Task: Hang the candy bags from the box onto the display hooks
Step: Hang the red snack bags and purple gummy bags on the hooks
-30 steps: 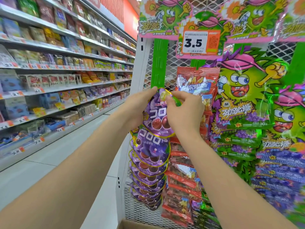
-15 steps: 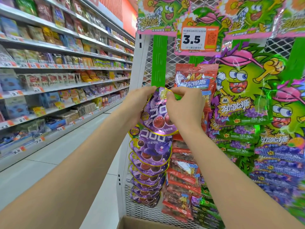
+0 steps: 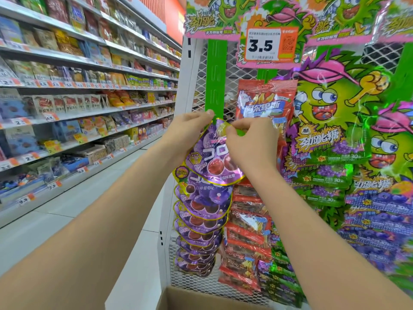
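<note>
My left hand (image 3: 188,133) and right hand (image 3: 245,144) hold a purple bag (image 3: 204,156) below the green strip (image 3: 215,70); box (image 3: 192,299) at six o'clock.

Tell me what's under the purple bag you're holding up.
A column of overlapping purple bags hangs there. The held bag covers the top one's upper edge and how it hangs.

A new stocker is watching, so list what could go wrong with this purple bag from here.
The left hand and right hand hold the purple bag only near its top, against the green strip. The hands hide whether it has caught, so letting go may drop it toward the box. Its lower edge overlaps the hung purple bags, so tugging could dislodge one.
</note>
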`<state>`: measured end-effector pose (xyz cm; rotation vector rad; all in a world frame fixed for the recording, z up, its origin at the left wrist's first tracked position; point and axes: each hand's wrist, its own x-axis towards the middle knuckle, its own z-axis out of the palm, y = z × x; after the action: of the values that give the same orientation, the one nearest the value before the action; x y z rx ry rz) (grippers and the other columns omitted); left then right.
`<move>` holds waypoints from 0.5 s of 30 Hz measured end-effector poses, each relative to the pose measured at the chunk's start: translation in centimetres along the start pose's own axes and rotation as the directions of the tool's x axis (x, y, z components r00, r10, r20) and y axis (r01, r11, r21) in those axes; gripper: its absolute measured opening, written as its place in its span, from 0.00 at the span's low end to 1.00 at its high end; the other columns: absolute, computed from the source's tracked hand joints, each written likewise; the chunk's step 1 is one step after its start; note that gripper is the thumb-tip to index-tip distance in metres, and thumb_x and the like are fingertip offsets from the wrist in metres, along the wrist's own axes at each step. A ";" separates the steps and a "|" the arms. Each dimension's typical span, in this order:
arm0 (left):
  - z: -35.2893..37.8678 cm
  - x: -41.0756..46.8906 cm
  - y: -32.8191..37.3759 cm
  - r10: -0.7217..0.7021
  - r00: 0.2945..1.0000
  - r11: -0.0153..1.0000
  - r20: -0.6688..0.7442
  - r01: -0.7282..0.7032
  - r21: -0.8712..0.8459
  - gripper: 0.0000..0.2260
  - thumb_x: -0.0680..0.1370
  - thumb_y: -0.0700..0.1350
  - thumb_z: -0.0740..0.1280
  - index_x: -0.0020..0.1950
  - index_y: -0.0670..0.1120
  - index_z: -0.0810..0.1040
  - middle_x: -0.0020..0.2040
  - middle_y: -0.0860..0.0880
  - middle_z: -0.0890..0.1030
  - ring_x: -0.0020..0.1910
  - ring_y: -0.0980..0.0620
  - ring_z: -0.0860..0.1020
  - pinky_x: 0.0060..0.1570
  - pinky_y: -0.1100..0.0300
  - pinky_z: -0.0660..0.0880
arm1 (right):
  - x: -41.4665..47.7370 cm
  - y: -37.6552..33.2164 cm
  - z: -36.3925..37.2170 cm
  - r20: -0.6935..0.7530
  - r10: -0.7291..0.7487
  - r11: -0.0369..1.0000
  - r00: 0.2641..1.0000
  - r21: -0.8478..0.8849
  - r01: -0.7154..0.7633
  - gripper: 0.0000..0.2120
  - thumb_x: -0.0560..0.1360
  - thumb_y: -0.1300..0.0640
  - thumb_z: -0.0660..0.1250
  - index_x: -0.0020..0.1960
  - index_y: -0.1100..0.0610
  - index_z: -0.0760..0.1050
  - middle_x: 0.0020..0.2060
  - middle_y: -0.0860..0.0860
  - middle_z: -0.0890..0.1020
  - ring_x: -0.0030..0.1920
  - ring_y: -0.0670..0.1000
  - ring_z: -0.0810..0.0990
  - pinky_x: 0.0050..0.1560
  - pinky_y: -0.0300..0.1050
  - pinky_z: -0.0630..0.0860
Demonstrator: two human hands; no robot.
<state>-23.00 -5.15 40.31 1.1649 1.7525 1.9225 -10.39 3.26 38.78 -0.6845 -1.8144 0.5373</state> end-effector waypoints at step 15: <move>-2.2 -2.2 -8.1 0.350 0.936 0.627 -0.029 -0.211 0.750 0.19 0.80 0.44 0.71 0.70 0.48 0.72 0.60 0.44 0.80 0.61 0.37 0.77 0.59 0.41 0.75 | -6.4 4.9 1.3 0.123 -0.354 0.833 0.927 -0.408 0.373 0.18 0.81 0.49 0.71 0.67 0.54 0.77 0.44 0.56 0.84 0.43 0.64 0.84 0.35 0.50 0.71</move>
<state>-25.63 -6.41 32.15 1.6465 2.7415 1.4777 -8.95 2.43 30.77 -0.5914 -2.0627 -0.1108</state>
